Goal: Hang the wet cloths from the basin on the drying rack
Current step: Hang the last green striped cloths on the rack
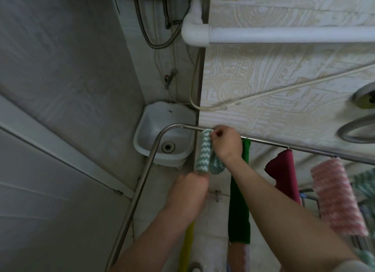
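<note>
The right hand (227,143) pinches the green-and-white zigzag cloth (203,156) at its 12 o'clock end, by the shiny metal rail (182,126). The left hand (188,190) grips its 6 o'clock end.

Carrier: stainless tube drying rack (141,182), one rail bent at a rounded corner, one leg running right along the wall, the other toward the camera.

On the wall-side leg, corner to right:
- green-and-white zigzag cloth (204,150), looped over the rail just past the bend
- dark green cloth (239,200), hanging long
- maroon cloth (284,170), hanging by one corner
- pink-and-white cloth (334,196)
- teal patterned cloth (365,182), cut off by the frame edge
</note>
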Demonstrator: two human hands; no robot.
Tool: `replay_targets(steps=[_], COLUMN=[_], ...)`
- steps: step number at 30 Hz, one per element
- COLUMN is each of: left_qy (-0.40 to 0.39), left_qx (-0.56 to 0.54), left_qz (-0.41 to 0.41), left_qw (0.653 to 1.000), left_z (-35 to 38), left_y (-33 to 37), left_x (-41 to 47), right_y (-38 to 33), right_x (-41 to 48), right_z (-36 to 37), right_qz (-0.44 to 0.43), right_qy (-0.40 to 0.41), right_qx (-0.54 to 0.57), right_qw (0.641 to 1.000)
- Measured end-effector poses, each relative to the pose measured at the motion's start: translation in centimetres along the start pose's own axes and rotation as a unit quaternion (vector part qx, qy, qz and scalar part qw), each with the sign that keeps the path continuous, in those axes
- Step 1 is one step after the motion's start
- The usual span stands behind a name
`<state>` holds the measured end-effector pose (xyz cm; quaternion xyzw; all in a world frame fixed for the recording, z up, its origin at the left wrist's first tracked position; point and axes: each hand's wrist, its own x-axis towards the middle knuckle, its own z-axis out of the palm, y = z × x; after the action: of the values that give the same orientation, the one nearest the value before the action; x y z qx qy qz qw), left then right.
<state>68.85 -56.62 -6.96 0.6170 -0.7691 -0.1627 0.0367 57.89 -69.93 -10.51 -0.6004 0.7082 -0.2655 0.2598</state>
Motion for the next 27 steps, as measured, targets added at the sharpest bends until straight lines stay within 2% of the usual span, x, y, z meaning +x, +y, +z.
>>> replay_targets(steps=[2, 7, 9, 12, 17, 19, 22, 24, 27], left_qy=[-0.004, 0.068, 0.057, 0.041, 0.017, 0.036, 0.128, 0.17, 0.153], left_qx=[-0.022, -0.108, -0.11, -0.116, -0.133, -0.169, -0.231, -0.261, -0.31], left_qz=[0.002, -0.067, -0.077, -0.079, -0.078, -0.082, -0.072, -0.054, -0.015], left_qw=[1.0, 0.99, 0.989, 0.989, 0.988, 0.981, 0.962, 0.949, 0.938], left_z=[0.2, 0.2, 0.4, 0.6, 0.3, -0.2, -1.6, -2.2, -3.2], left_y=[0.0, -0.6, -0.7, -0.7, -0.8, -0.7, -0.4, -0.2, 2.0], left_x=[-0.1, -0.1, -0.1, 0.0, 0.3, 0.1, -0.3, -0.4, -0.9], right_y=[0.1, 0.0, 0.1, 0.1, -0.3, -0.8, -1.5, -1.8, -1.1], right_x=[-0.3, -0.1, 0.0, 0.3, 0.0, -0.5, -2.0, -3.4, -6.2], right_z=[-0.1, -0.4, -0.1, 0.3, -0.1, -1.0, -4.4, -6.8, -10.7], right_qz=[0.015, 0.06, 0.077, 0.096, 0.088, 0.095, 0.142, 0.188, 0.229], right_qy=[-0.005, -0.071, -0.097, -0.096, -0.102, -0.098, -0.108, -0.162, -0.213], right_qx=[0.006, 0.027, 0.062, 0.106, 0.091, 0.131, 0.268, 0.371, 0.49], right_qw=[1.0, 0.995, 0.99, 0.985, 0.987, 0.982, 0.947, 0.895, 0.814])
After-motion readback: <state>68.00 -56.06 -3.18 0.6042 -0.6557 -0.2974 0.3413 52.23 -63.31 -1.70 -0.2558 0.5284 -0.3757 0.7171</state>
